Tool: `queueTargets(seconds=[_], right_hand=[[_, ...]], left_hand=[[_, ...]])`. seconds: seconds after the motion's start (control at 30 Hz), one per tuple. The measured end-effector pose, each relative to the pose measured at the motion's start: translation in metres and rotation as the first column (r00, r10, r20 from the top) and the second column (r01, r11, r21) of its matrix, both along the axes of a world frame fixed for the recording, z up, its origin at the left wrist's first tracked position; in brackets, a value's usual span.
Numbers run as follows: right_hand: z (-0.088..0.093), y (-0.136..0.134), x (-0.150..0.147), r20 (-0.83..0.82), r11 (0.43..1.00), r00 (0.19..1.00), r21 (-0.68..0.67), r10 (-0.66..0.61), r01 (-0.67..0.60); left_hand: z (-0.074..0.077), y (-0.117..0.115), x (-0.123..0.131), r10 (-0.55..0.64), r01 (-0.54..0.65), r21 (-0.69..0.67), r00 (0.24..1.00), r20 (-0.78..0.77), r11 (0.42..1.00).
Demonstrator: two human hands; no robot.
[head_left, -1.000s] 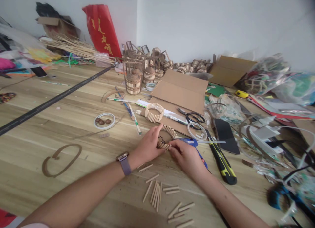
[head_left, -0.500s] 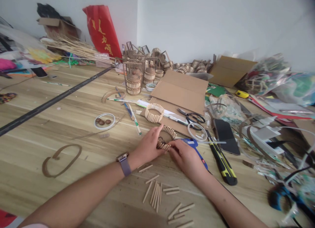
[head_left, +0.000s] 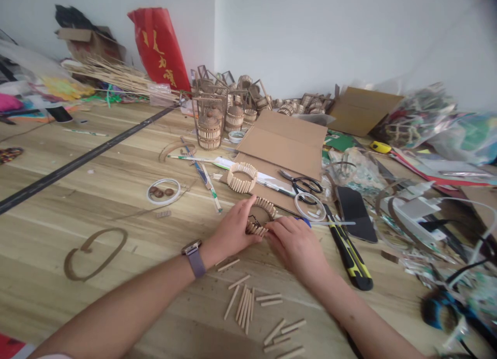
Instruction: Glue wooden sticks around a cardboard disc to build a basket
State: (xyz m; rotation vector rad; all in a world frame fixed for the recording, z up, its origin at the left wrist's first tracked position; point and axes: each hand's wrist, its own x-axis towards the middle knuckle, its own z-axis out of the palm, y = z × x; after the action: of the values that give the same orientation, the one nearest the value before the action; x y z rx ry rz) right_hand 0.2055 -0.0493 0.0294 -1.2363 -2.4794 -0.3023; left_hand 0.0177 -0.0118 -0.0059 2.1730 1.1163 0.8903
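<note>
My left hand (head_left: 232, 225) is closed around the left side of a ring of short wooden sticks (head_left: 265, 208) on a dark band, with the thumb over its near side. At the ring's near right edge, the fingers of my right hand (head_left: 297, 245) are pinched together against the sticks; whether a loose stick is between them is hidden. Behind this ring stands a second, paler stick ring (head_left: 242, 178). Loose wooden sticks (head_left: 244, 306) lie on the table in front of my hands. A blue tool (head_left: 304, 222) is mostly covered by my right hand.
To the right lie a yellow-black utility knife (head_left: 351, 255), a phone (head_left: 356, 214), scissors (head_left: 305, 184) and a white ring (head_left: 309, 206). Cardboard (head_left: 283, 139) and small stick-built lanterns (head_left: 209, 129) stand farther back. A brown strip loop (head_left: 95, 254) lies left.
My right hand has turned and shifted slightly at the ring's edge, and now hides most of the blue tool. My left hand keeps its hold on the ring.
</note>
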Motion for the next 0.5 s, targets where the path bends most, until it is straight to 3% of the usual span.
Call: queueTargets(seconds=[0.5], right_hand=[[-0.0017, -0.0002, 0.0004, 0.027, 0.998, 0.999, 0.06, -0.024, 0.023]], left_hand=[[0.0041, -0.0005, 0.0014, 0.016, -0.016, -0.023, 1.0, 0.004, 1.0]])
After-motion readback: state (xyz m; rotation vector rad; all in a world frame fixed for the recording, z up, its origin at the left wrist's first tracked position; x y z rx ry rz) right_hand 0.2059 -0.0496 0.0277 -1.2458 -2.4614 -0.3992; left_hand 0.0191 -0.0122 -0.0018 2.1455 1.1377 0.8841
